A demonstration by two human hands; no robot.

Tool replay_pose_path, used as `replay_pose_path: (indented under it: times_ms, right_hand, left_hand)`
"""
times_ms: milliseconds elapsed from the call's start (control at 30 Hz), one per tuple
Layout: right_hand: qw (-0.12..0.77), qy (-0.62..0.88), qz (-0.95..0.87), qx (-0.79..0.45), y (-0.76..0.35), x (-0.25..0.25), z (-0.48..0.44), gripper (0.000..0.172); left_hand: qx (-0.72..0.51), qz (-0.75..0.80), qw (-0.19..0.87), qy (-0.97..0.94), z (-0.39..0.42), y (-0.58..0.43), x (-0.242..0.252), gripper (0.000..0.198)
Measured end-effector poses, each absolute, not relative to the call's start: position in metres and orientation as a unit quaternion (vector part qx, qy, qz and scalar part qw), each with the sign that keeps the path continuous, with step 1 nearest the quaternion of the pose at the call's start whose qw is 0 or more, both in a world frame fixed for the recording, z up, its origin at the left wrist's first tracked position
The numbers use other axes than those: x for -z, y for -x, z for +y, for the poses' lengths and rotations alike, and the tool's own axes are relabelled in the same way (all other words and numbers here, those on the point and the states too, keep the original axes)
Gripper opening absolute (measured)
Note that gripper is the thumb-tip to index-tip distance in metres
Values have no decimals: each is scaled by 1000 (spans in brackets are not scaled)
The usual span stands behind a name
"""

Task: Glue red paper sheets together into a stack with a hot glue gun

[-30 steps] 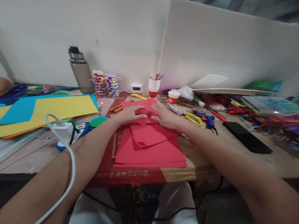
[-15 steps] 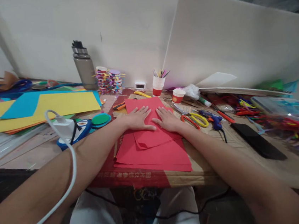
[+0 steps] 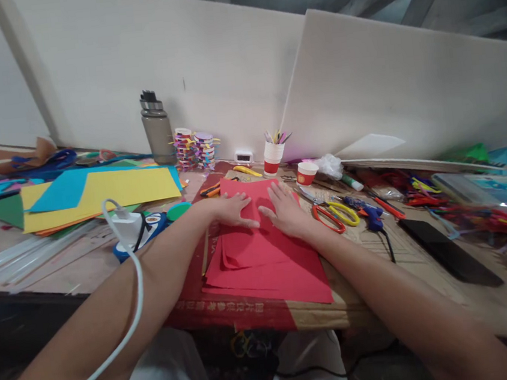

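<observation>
A person's left hand (image 3: pixel 236 209) and right hand (image 3: pixel 286 212) rest side by side, palms down, on stacked red paper (image 3: pixel 274 275) by the near edge of a cluttered table (image 3: pixel 90 266). Each grip is released, fingers spread, grasping nothing. A black phone (image 3: pixel 448 251) lies toward the right; a grey bottle (image 3: pixel 158 134) stands upright along the back edge.

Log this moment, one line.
left hand: open, on red paper sheets; right hand: open, same sheets; blue glue gun: right of sheets
</observation>
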State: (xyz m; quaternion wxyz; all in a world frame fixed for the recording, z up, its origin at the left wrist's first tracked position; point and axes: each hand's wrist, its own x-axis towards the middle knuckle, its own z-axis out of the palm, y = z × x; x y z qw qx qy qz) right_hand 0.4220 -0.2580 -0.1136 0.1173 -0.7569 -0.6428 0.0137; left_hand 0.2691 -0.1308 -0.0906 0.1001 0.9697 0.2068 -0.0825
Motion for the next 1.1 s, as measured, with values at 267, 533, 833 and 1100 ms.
replay_pose_path:
  times_ms: [267, 533, 833, 1100]
  right_hand:
    - [131, 737, -663, -35, -420, 123, -230, 82]
    - [79, 717, -690, -57, -413, 128, -238, 88]
    - [59, 658, -748, -71, -391, 116, -249, 74]
    - [28, 592, -801, -90, -357, 104, -292, 84]
  left_hand:
    - [-95, 259, 122, -953, -113, -274, 89, 54]
    - [14, 272, 33, -962, -108, -267, 114, 56]
    - [0, 261, 34, -965, -102, -268, 120, 53]
    - [3, 266, 30, -963, -105, -267, 116, 54]
